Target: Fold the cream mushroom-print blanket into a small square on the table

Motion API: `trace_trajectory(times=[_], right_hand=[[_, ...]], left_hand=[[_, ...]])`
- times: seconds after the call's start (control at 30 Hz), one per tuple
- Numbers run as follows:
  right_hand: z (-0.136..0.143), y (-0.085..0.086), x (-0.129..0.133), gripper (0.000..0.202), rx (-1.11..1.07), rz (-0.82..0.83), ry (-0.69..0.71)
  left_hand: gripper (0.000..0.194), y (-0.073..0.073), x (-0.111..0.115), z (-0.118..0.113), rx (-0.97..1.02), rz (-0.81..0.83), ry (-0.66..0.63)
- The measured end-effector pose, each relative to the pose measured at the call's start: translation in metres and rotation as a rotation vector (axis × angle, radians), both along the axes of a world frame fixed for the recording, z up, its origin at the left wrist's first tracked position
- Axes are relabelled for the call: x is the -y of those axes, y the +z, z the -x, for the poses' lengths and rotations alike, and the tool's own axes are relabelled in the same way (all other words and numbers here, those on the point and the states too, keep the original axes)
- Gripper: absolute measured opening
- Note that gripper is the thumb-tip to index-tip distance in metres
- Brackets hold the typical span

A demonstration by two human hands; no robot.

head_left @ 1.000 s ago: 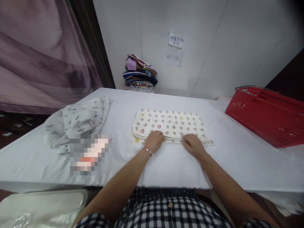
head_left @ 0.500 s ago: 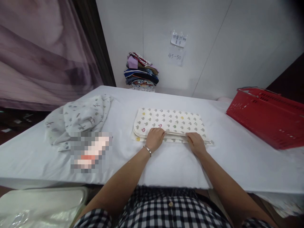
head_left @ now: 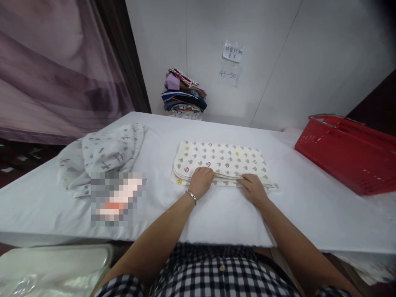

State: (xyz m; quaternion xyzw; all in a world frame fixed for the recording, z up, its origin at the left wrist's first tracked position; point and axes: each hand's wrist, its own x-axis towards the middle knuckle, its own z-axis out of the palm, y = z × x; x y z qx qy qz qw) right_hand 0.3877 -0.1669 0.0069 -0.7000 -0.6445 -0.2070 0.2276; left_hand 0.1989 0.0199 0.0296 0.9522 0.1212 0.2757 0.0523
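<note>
both hands (head_left: 201, 182) grip the folded cloth (head_left: 221, 156) by its near edge; white tablecloth (head_left: 229, 222) beneath.

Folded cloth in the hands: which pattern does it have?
The folded cloth has mostly grey mushroom-like shapes on cream; head view.

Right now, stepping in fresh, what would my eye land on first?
Probably the bright red basket at the right end of the white table. Next, the folded cream cloth in the middle, with the left hand and right hand at its near edge. A crumpled patterned cloth lies to the left.
</note>
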Motion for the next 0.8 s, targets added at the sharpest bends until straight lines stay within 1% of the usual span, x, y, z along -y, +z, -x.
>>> trace_trajectory(times=[0.17,0.37,0.5,0.67,0.8], right_hand=[[0.0035,0.0028,-0.0008,0.022,-0.029,0.045,-0.028],[-0.0004,-0.0012,-0.0019,0.023,-0.021,0.071,-0.051],[0.0009,-0.0009,-0.003,0.023,-0.01,0.083,-0.057],[0.0044,0.0012,-0.0041,0.023,-0.004,0.041,-0.058],[0.0043,0.0015,-0.0002,0.022,-0.09,-0.031,-0.019]], left_hand=[[0.021,-0.0018,0.0006,-0.0002,-0.007,-0.003,-0.001],[0.022,-0.0021,0.0027,-0.0004,-0.019,0.006,0.008],[0.021,-0.0024,0.0029,-0.0005,-0.018,0.0,0.014],[0.022,-0.0032,0.0027,-0.0002,-0.03,-0.021,0.016],[0.022,-0.0022,0.0032,0.0006,-0.036,-0.009,0.018]])
